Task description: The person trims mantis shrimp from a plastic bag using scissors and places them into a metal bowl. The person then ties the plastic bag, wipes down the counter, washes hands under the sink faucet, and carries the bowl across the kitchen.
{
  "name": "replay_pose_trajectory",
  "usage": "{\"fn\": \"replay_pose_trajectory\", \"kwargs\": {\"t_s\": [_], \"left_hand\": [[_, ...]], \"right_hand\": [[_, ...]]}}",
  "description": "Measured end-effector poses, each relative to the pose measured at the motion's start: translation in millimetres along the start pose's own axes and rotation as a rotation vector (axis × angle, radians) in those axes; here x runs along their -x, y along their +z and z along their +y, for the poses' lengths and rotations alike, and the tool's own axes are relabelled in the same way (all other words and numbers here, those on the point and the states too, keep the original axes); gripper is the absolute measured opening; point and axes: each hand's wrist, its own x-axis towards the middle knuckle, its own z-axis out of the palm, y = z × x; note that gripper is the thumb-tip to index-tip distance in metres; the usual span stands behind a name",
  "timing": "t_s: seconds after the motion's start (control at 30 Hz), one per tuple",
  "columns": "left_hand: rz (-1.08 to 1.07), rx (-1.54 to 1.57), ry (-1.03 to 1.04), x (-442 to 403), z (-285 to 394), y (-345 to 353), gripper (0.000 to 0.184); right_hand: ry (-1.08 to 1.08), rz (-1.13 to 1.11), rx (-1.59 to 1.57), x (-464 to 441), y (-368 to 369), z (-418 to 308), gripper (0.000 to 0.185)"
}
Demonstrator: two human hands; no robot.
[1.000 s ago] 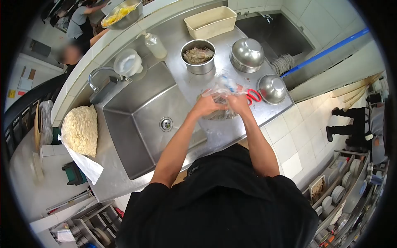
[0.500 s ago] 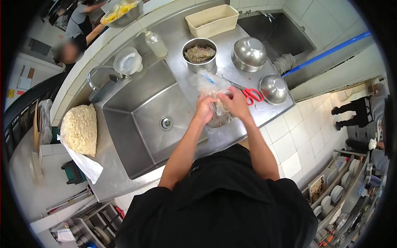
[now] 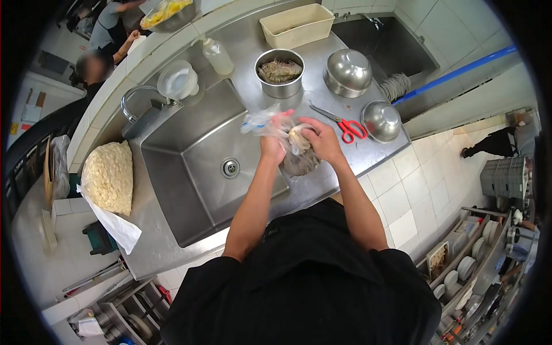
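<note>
A clear plastic bag [image 3: 300, 162] with greyish contents rests low on the steel counter near its front edge. My left hand [image 3: 273, 146] is closed on the bag's loose upper part, which flares up and left. My right hand [image 3: 324, 141] grips the bunched, twisted neck of the bag, fingers bent around it. Just right of my right hand lie scissors [image 3: 352, 130] with red handles, blades pointing up and left. Behind the bag stands a round steel pot [image 3: 280, 91] holding raw shrimp [image 3: 279, 71].
A sink [image 3: 201, 190] opens left of the bag. Upturned steel bowls [image 3: 348, 70] and another bowl [image 3: 381, 122] sit to the right, a cream tub [image 3: 297, 27] behind. A bag of peeled garlic-like pieces [image 3: 108, 179] lies far left. A co-worker [image 3: 103, 57] stands beyond the ledge.
The bag's loose top has swung left and down, and its twisted neck now shows between my hands. My left hand has shifted left. The scissors are more fully visible.
</note>
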Motion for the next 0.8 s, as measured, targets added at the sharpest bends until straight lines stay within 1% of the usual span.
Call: {"fn": "replay_pose_trajectory", "kwargs": {"t_s": [0.03, 0.07, 0.1, 0.13, 0.2, 0.33, 0.4, 0.43, 0.47, 0.5, 0.53, 0.6, 0.63, 0.67, 0.7, 0.73, 0.77, 0.8], "left_hand": [[0.018, 0.175, -0.021, 1, 0, -4, 0.031], [0.037, 0.351, -0.041, 1, -1, -7, 0.036], [0.147, 0.42, -0.028, -1, -6, -8, 0.037], [0.15, 0.422, -0.025, -3, -10, -12, 0.037], [0.226, 0.514, 0.065, -6, -16, -17, 0.039], [0.242, 0.543, 0.125, -6, -13, -17, 0.041], [0.403, 0.492, 0.13, -6, -11, -9, 0.045], [0.405, 0.493, 0.129, -7, -11, -5, 0.045], [0.468, 0.45, 0.154, -8, -10, -1, 0.044], [0.53, 0.406, 0.18, -11, -12, -1, 0.044], [0.53, 0.407, 0.179, -13, -14, -3, 0.044], [0.531, 0.254, 0.206, -16, -15, -3, 0.035], [0.531, 0.256, 0.203, -18, -17, 1, 0.035], [0.617, 0.136, 0.238, -22, -21, 7, 0.028], [0.702, 0.014, 0.274, -24, -24, 12, 0.021], [0.703, 0.015, 0.273, -23, -27, 13, 0.021], [0.632, -0.26, 0.384, -22, -29, 14, 0.015], [0.55, -0.535, 0.49, -19, -25, 18, 0.014]], "right_hand": [[-0.004, 0.042, -0.02, 0, 0, 7, 0.027], [-0.008, 0.082, -0.039, -1, -1, 14, 0.024], [-0.01, 0.078, -0.037, -1, -1, 13, 0.024], [0.007, 0.069, -0.015, 1, 0, 13, 0.022], [0.029, 0.055, 0.009, 4, 2, 17, 0.02], [0.008, 0.067, -0.054, 1, 6, 24, 0.02], [0.0, 0.08, -0.078, 2, 4, 23, 0.02], [0.057, 0.065, -0.071, 4, 1, 21, 0.02], [0.114, 0.049, -0.064, 4, -1, 20, 0.019], [0.114, 0.049, -0.063, 4, 0, 23, 0.019], [0.116, 0.066, -0.105, 3, 1, 26, 0.019], [0.12, 0.085, -0.142, 4, 3, 29, 0.019], [0.057, 0.14, -0.081, 6, 8, 29, 0.019], [-0.006, 0.193, -0.021, 7, 10, 29, 0.019], [-0.005, 0.193, -0.02, 6, 11, 35, 0.019], [-0.178, 0.239, 0.111, 4, 13, 41, 0.021], [-0.351, 0.283, 0.242, 3, 13, 48, 0.022], [-0.351, 0.28, 0.241, 4, 12, 43, 0.022]]}}
